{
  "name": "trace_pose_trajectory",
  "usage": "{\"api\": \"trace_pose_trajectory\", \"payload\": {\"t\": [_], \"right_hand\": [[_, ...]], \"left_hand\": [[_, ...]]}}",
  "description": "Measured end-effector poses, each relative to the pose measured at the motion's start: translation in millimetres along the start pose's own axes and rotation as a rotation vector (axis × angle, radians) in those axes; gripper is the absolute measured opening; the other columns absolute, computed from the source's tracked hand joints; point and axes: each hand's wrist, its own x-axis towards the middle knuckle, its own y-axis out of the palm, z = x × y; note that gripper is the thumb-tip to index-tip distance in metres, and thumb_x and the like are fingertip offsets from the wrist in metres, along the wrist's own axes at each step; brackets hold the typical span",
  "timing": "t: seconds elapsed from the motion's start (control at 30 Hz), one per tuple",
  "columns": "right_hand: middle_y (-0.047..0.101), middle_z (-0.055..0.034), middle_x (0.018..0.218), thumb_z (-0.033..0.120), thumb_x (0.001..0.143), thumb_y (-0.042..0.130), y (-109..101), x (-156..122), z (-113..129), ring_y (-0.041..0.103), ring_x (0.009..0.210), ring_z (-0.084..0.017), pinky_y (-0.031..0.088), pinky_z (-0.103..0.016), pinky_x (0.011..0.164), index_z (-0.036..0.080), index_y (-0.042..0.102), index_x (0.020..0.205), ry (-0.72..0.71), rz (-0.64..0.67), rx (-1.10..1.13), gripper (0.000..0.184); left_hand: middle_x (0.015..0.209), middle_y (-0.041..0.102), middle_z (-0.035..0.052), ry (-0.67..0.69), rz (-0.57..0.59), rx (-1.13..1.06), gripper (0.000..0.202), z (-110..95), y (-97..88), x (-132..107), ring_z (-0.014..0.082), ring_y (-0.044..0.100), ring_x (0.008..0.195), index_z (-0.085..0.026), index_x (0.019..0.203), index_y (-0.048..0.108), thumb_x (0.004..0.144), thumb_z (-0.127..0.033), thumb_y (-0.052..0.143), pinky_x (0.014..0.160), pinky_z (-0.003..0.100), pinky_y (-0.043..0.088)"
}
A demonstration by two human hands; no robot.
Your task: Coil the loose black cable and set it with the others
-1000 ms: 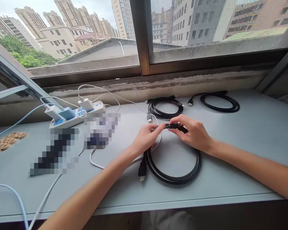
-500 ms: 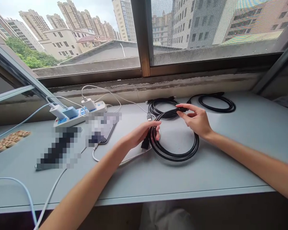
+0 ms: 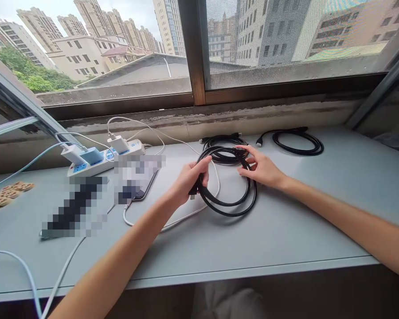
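Note:
A looped black cable (image 3: pixel 231 215) is held up over the middle of the desk between my hands. My left hand (image 3: pixel 193 177) is closed around the left side of the loops, thumb on top. Below that hand pokes out a black plug (image 3: pixel 193 190) with a metal tip. On the upper right of the loops, my right hand (image 3: pixel 262 167) has its index finger near a dark cable end and its thumb lower against the cable; its other fingers are partly hidden. Just behind, a second coiled black cable (image 3: pixel 216 141) lies on the desk, partly covered.
A third coiled black cable (image 3: pixel 299 153) rests at the back right. To the left are a white power strip (image 3: pixel 96 167) with chargers, a phone (image 3: pixel 148 184) with a white cord (image 3: pixel 182 220), a blurred dark object and several wooden pieces (image 3: pixel 8 197). The window stands behind the desk (image 3: pixel 286 230).
The held loops have shifted left and up slightly, and the left hand has closed more firmly around them. My right hand's pinch has loosened, with thumb and index finger further apart.

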Motion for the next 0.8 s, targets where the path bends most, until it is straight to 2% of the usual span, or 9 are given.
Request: {"api": "trace_pose_trajectory", "payload": {"t": [0.07, 0.17, 0.27, 0.33, 0.43, 0.57, 0.63, 0.7, 0.8], "right_hand": [[0.061, -0.0002, 0.065, 0.033, 0.077, 0.063, -0.2, 0.5, -1.4, 0.056, 0.057, -0.016, 0.039, -0.019, 0.042, 0.014, 0.042, 0.132, 0.060, 0.031, 0.062, 0.062], [0.057, 0.0004, 0.051, 0.044, 0.084, 0.058, -3.7, 1.6, -1.1, 0.046, 0.043, -0.013, 0.028, -0.018, 0.035, 0.011, 0.054, 0.120, 0.132, 0.093, 0.108, 0.049], [0.055, -0.0005, 0.047, 0.056, 0.085, 0.055, -9.2, 3.0, 1.3, 0.039, 0.036, -0.011, 0.021, -0.016, 0.029, 0.012, 0.066, 0.101, 0.203, 0.168, 0.146, 0.048], [0.053, -0.0003, 0.045, 0.061, 0.084, 0.056, -12.3, 3.7, 4.0, 0.035, 0.033, -0.009, 0.019, -0.016, 0.027, 0.012, 0.067, 0.095, 0.198, 0.135, 0.176, 0.051], [0.051, 0.0007, 0.042, 0.064, 0.082, 0.057, -14.6, 3.1, 10.9, 0.033, 0.029, -0.008, 0.019, -0.018, 0.028, 0.011, 0.067, 0.091, 0.094, -0.039, 0.162, 0.054], [0.051, 0.0011, 0.045, 0.062, 0.082, 0.060, -14.7, -2.5, 24.7, 0.050, 0.035, -0.014, 0.027, -0.021, 0.032, 0.016, 0.065, 0.080, -0.131, -0.340, 0.001, 0.046], [0.053, 0.0006, 0.048, 0.059, 0.085, 0.057, -14.8, -5.8, 29.6, 0.055, 0.040, -0.016, 0.031, -0.022, 0.034, 0.019, 0.062, 0.071, -0.245, -0.440, -0.095, 0.043], [0.054, 0.0004, 0.049, 0.053, 0.089, 0.054, -15.4, -8.2, 30.7, 0.055, 0.041, -0.015, 0.032, -0.023, 0.036, 0.020, 0.059, 0.066, -0.334, -0.486, -0.171, 0.041], [0.054, 0.0018, 0.048, 0.042, 0.092, 0.050, -16.7, -9.1, 25.2, 0.049, 0.038, -0.013, 0.033, -0.023, 0.038, 0.021, 0.059, 0.066, -0.414, -0.444, -0.241, 0.034]], "left_hand": [[0.037, 0.045, -0.0016, 0.085, -0.019, 0.082, 0.052, 1.9, 1.5, -0.7, 0.0069, 0.039, 0.035, -0.018, 0.045, 0.036, 0.080, -0.054, 0.052, 0.036, 0.019, 0.033], [0.041, 0.053, 0.0002, 0.178, -0.054, 0.190, 0.046, 3.8, 4.3, -2.1, 0.0064, 0.040, 0.033, -0.017, 0.049, 0.041, 0.081, -0.049, 0.052, 0.035, 0.018, 0.031], [0.042, 0.055, 0.0003, 0.176, -0.065, 0.187, 0.043, 4.8, 5.3, -1.9, 0.0076, 0.044, 0.034, -0.018, 0.053, 0.042, 0.081, -0.048, 0.052, 0.035, 0.018, 0.033], [0.044, 0.055, 0.0005, 0.163, -0.066, 0.175, 0.042, 5.2, 5.0, -1.3, 0.0088, 0.047, 0.036, -0.018, 0.054, 0.042, 0.081, -0.049, 0.053, 0.037, 0.019, 0.036], [0.047, 0.057, 0.0012, 0.242, -0.101, 0.216, 0.041, 4.5, 4.4, -1.8, 0.0093, 0.049, 0.040, -0.017, 0.057, 0.046, 0.081, -0.050, 0.053, 0.039, 0.019, 0.038], [0.051, 0.058, 0.0006, 0.465, -0.209, 0.370, 0.039, 2.0, 4.7, -6.4, 0.0085, 0.049, 0.043, -0.017, 0.059, 0.051, 0.084, -0.047, 0.051, 0.044, 0.019, 0.038], [0.053, 0.059, -0.0004, 0.553, -0.263, 0.446, 0.036, 1.4, 5.3, -9.2, 0.0083, 0.049, 0.045, -0.017, 0.060, 0.053, 0.085, -0.043, 0.049, 0.047, 0.020, 0.039], [0.053, 0.058, -0.0013, 0.624, -0.305, 0.505, 0.035, 2.1, 5.9, -11.0, 0.0083, 0.049, 0.046, -0.018, 0.059, 0.053, 0.086, -0.039, 0.048, 0.049, 0.020, 0.039], [0.050, 0.055, -0.0022, 0.670, -0.330, 0.560, 0.034, 5.9, 6.2, -11.4, 0.0086, 0.049, 0.045, -0.019, 0.058, 0.052, 0.086, -0.038, 0.049, 0.049, 0.020, 0.037]]}}
